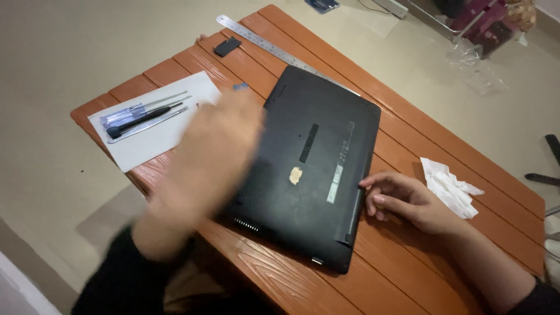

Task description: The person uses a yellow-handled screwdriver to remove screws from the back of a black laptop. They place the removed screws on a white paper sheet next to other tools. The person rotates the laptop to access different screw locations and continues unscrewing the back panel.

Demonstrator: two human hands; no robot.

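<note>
A flat black plastic laptop (312, 166) lies upside down, base upward, in the middle of the orange slatted table (408, 146). It looks stiff, fairly heavy and smooth-skinned — best taken by its two long edges, not by the vented underside. The right hand (402, 198) rests at the laptop's right edge, fingers loosely curled, fingertips touching the rim but clasping nothing. The left hand (213, 154) is a blur above the laptop's left side; I cannot tell how open it is. Left of the laptop, a white paper sheet (154, 125) carries small screwdrivers (140, 115). No containers show.
</note>
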